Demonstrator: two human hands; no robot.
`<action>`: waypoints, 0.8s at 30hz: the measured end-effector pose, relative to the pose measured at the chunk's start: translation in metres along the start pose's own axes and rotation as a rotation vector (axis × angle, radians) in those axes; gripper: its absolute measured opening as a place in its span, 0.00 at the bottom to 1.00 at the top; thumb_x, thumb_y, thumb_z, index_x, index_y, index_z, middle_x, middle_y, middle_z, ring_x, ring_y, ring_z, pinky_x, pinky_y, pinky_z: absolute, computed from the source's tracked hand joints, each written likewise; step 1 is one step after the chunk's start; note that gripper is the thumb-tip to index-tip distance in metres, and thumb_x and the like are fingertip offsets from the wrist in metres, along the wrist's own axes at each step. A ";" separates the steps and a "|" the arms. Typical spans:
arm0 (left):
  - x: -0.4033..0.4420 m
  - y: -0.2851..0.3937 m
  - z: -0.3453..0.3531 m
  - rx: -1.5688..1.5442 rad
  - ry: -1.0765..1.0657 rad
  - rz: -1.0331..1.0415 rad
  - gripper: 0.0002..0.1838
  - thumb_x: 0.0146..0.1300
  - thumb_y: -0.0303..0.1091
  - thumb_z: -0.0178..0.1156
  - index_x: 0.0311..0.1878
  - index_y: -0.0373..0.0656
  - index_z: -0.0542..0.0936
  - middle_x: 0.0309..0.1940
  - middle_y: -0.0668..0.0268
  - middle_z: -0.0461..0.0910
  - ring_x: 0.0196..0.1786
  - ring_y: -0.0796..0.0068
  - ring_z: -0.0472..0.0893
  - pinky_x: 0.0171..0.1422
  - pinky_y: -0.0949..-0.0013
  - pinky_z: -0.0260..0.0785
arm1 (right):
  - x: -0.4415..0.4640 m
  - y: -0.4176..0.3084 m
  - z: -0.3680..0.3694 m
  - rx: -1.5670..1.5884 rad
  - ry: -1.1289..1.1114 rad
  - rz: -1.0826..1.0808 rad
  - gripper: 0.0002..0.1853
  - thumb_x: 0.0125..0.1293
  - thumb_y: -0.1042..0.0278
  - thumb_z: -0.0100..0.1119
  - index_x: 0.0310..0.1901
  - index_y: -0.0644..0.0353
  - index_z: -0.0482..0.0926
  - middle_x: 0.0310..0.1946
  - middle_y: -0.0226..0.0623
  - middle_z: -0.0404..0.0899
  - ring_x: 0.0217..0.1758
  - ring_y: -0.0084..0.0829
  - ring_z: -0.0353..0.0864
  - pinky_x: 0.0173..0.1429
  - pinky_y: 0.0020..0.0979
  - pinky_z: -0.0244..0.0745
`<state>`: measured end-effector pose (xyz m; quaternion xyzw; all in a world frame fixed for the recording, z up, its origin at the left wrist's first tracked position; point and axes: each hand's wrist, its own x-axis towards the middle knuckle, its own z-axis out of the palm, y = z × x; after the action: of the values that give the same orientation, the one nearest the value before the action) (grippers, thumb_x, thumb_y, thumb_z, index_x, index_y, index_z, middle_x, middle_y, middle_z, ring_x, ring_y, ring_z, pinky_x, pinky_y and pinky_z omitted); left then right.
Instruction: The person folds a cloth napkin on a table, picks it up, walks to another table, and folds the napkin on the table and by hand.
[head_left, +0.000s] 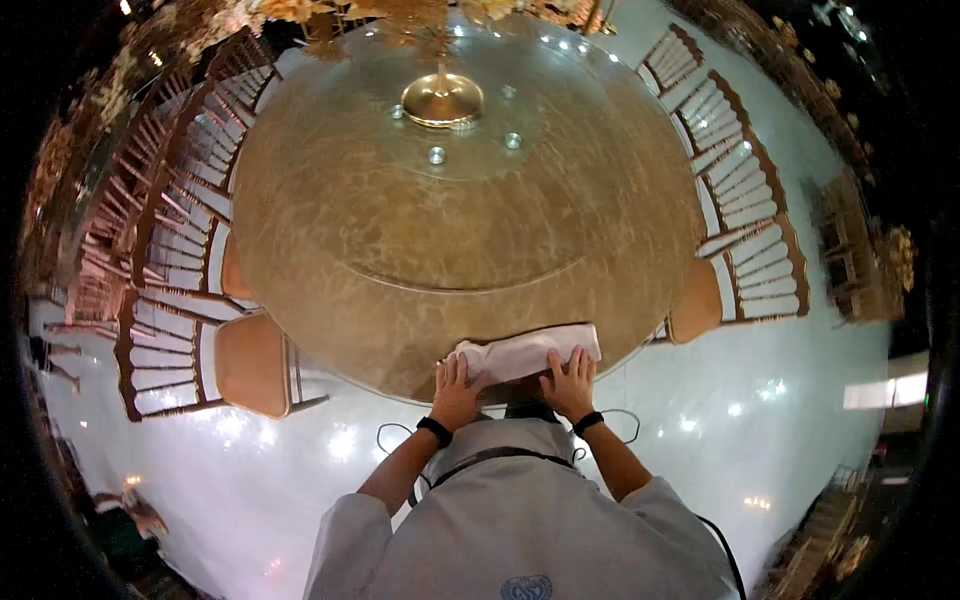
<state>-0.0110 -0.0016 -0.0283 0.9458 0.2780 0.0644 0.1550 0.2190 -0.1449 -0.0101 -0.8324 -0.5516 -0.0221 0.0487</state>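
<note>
A long folded pale cloth [522, 349] lies along the near edge of the round table [430, 235]. At its left end, my left hand [457, 393] touches the cloth's lower edge, fingers spread and pointing forward. My right hand [569, 384] rests near the right end, its fingers apart and fingertips on the cloth. Both palms are down, and neither hand is closed round the cloth. Each wrist wears a black band.
A gold stand base [442, 99] with flowers above it is at the table's far middle, with small glass discs [437, 155] around it. Spindle-backed chairs line both sides, one with a tan seat [252, 364] at near left. Thin black cables hang by my waist.
</note>
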 end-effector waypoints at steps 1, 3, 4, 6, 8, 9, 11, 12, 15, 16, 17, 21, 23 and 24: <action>0.005 0.003 0.002 0.001 0.012 -0.025 0.30 0.58 0.45 0.61 0.66 0.59 0.71 0.70 0.38 0.56 0.73 0.35 0.55 0.73 0.32 0.45 | 0.006 0.004 0.001 0.014 -0.005 0.005 0.31 0.64 0.46 0.55 0.68 0.46 0.68 0.65 0.71 0.58 0.69 0.70 0.56 0.71 0.64 0.49; 0.019 0.004 0.003 0.014 0.097 -0.064 0.30 0.59 0.45 0.60 0.67 0.59 0.71 0.71 0.39 0.53 0.74 0.36 0.53 0.73 0.33 0.45 | 0.023 0.015 0.009 0.023 0.006 -0.025 0.31 0.65 0.46 0.54 0.68 0.45 0.68 0.66 0.71 0.58 0.69 0.70 0.55 0.71 0.64 0.49; 0.025 0.001 0.001 0.020 0.100 -0.077 0.30 0.59 0.45 0.60 0.67 0.59 0.71 0.71 0.39 0.53 0.74 0.36 0.53 0.73 0.33 0.45 | 0.030 0.019 0.014 0.035 0.016 -0.028 0.31 0.65 0.46 0.54 0.68 0.45 0.68 0.66 0.71 0.57 0.70 0.71 0.55 0.70 0.64 0.49; 0.040 -0.004 0.006 0.004 0.055 -0.147 0.30 0.60 0.44 0.59 0.67 0.59 0.69 0.72 0.41 0.51 0.75 0.38 0.52 0.74 0.35 0.44 | 0.046 0.028 0.023 0.040 0.033 -0.052 0.30 0.67 0.46 0.53 0.68 0.44 0.68 0.66 0.71 0.58 0.69 0.70 0.56 0.70 0.63 0.51; 0.053 -0.010 0.004 0.054 0.023 -0.189 0.31 0.61 0.45 0.59 0.69 0.61 0.67 0.73 0.42 0.51 0.75 0.40 0.51 0.75 0.37 0.42 | 0.063 0.035 0.023 0.080 0.086 -0.133 0.29 0.64 0.49 0.57 0.66 0.46 0.70 0.63 0.70 0.60 0.66 0.69 0.60 0.68 0.63 0.55; 0.061 -0.013 -0.003 0.083 -0.013 -0.224 0.31 0.61 0.45 0.59 0.70 0.61 0.66 0.73 0.43 0.51 0.75 0.41 0.51 0.75 0.38 0.41 | 0.073 0.031 0.014 0.093 -0.055 -0.073 0.29 0.66 0.47 0.54 0.67 0.46 0.69 0.65 0.70 0.59 0.68 0.68 0.58 0.70 0.62 0.52; 0.079 -0.022 -0.006 0.082 -0.084 -0.309 0.31 0.65 0.44 0.56 0.72 0.63 0.63 0.75 0.46 0.50 0.76 0.44 0.50 0.77 0.40 0.38 | 0.089 0.033 0.017 0.115 -0.100 -0.071 0.30 0.66 0.46 0.53 0.68 0.45 0.68 0.66 0.70 0.58 0.69 0.68 0.57 0.72 0.61 0.51; 0.086 -0.024 -0.010 0.083 -0.080 -0.313 0.31 0.65 0.44 0.56 0.72 0.63 0.63 0.75 0.46 0.50 0.76 0.44 0.50 0.77 0.40 0.38 | 0.097 0.031 0.017 0.139 -0.141 -0.065 0.30 0.67 0.44 0.51 0.68 0.45 0.68 0.68 0.70 0.56 0.71 0.68 0.55 0.73 0.59 0.49; 0.100 -0.026 -0.022 0.112 -0.181 -0.401 0.28 0.68 0.42 0.53 0.72 0.64 0.63 0.75 0.49 0.50 0.77 0.46 0.50 0.77 0.41 0.38 | 0.107 0.026 0.016 0.155 -0.168 -0.037 0.30 0.66 0.44 0.50 0.68 0.45 0.68 0.68 0.70 0.56 0.72 0.66 0.54 0.74 0.57 0.49; 0.099 -0.024 -0.028 0.094 -0.191 -0.403 0.28 0.69 0.41 0.52 0.72 0.64 0.64 0.75 0.50 0.51 0.77 0.47 0.51 0.77 0.42 0.37 | 0.106 0.025 0.018 0.145 -0.162 -0.029 0.30 0.66 0.45 0.51 0.68 0.46 0.68 0.68 0.69 0.58 0.72 0.65 0.56 0.74 0.57 0.49; 0.097 -0.021 -0.033 0.077 -0.205 -0.405 0.27 0.70 0.41 0.50 0.72 0.64 0.64 0.75 0.50 0.51 0.76 0.49 0.51 0.78 0.42 0.37 | 0.103 0.024 0.019 0.147 -0.167 -0.030 0.30 0.66 0.45 0.51 0.68 0.46 0.68 0.68 0.69 0.58 0.72 0.65 0.56 0.74 0.57 0.49; 0.074 -0.026 -0.012 0.086 -0.046 -0.307 0.29 0.62 0.40 0.57 0.69 0.63 0.68 0.71 0.43 0.55 0.73 0.42 0.57 0.75 0.39 0.47 | 0.087 0.020 0.015 0.135 -0.098 -0.068 0.31 0.64 0.48 0.55 0.67 0.51 0.69 0.66 0.65 0.61 0.69 0.63 0.59 0.72 0.60 0.51; 0.062 -0.023 -0.010 0.061 0.011 -0.233 0.29 0.61 0.38 0.58 0.68 0.59 0.69 0.71 0.42 0.56 0.72 0.41 0.58 0.74 0.38 0.48 | 0.078 0.015 0.008 0.120 -0.091 -0.074 0.31 0.63 0.49 0.56 0.66 0.53 0.70 0.65 0.64 0.62 0.68 0.63 0.61 0.71 0.61 0.52; 0.055 -0.017 -0.013 0.057 0.006 -0.226 0.29 0.61 0.38 0.58 0.68 0.59 0.69 0.71 0.42 0.56 0.72 0.41 0.58 0.74 0.38 0.48 | 0.068 0.014 0.005 0.116 -0.065 -0.083 0.32 0.63 0.49 0.57 0.66 0.55 0.69 0.65 0.64 0.62 0.68 0.63 0.61 0.71 0.62 0.51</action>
<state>0.0238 0.0450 -0.0193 0.9122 0.3852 0.0416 0.1336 0.2585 -0.0880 -0.0096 -0.8047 -0.5874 0.0352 0.0780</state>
